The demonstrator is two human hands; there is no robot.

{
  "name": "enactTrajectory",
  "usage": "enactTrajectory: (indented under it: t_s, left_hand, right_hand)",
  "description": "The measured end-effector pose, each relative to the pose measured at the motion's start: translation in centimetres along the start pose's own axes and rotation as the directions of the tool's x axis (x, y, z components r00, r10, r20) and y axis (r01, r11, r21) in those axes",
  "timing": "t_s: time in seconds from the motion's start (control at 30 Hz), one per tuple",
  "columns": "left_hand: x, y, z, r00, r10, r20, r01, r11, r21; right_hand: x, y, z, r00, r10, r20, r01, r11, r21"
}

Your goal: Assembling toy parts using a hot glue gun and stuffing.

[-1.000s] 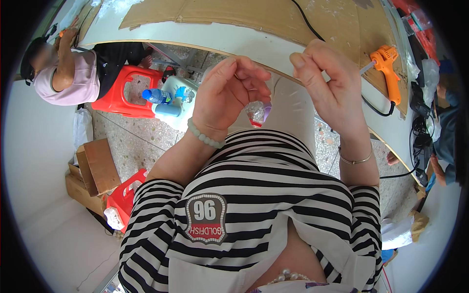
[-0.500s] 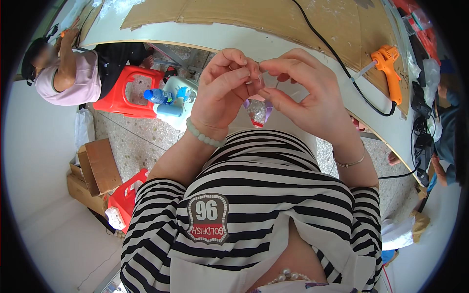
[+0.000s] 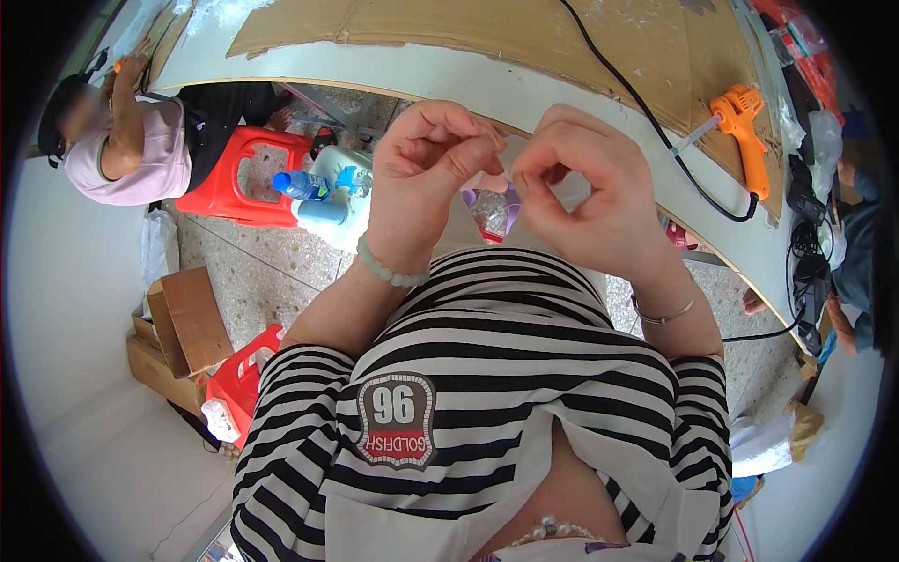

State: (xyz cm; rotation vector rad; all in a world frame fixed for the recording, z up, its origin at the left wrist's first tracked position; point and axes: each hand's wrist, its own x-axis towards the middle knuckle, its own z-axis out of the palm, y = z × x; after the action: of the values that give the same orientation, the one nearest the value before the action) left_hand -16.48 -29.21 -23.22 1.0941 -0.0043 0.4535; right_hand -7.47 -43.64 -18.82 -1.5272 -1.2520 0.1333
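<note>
1. The left hand [image 3: 433, 176] pinches, thumb pressed to forefinger, just off the near edge of the bench [image 3: 328, 67]; anything between the tips is too small to tell.
2. The right hand [image 3: 604, 201], near but apart, curls thumb and forefinger into a ring, tips drawn together on something or nothing, one cannot tell. Such fine pinches suggest a thin or tiny thing.
3. A clear plastic piece [image 3: 492, 221] with purple and red parts shows below and between the hands, beyond the striped top [image 3: 524, 318]; whether it hangs or rests is unclear.
4. An orange glue gun [image 3: 746, 140] lies on cardboard [image 3: 449, 23] by the bench's right edge, presumably placed for easy reach; the cardboard probably shields the bench from drips.
5. Its black cord [image 3: 735, 219] loops back toward the far edge, likely clear of the hands.
</note>
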Motion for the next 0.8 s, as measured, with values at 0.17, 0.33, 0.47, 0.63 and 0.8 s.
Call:
enactTrajectory:
  t_s: [0.17, 0.33, 0.47, 0.63, 0.8]
  left_hand:
    - [0.7, -0.3, -1.9, 0.986, -0.095, 0.135, 0.147, 0.873, -0.464]
    - [0.8, -0.1, -1.5, 0.986, -0.122, 0.116, 0.165, 0.823, -0.544]
    - [0.7, 0.1, -1.1, 0.990, -0.106, 0.088, 0.134, 0.889, -0.437]
    - [0.5, 0.2, -0.4, 0.997, -0.038, 0.072, 0.060, 0.939, -0.339]
    - [0.0, -0.3, -0.1, 0.997, 0.059, 0.047, -0.044, 0.960, -0.277]
  right_hand:
    - [-0.1, -0.3, -1.3, 0.963, 0.040, 0.267, -0.109, 0.962, 0.251]
    - [-0.2, 0.1, 0.6, 0.998, 0.065, 0.008, -0.065, 0.998, -0.016]
    - [0.2, 0.2, 1.1, 0.997, 0.026, -0.068, -0.033, 0.994, -0.103]
    - [0.2, 0.8, 1.5, 0.994, -0.033, -0.107, 0.019, 0.991, -0.130]
    - [0.3, 1.2, 1.8, 0.971, -0.175, -0.164, 0.131, 0.960, -0.249]
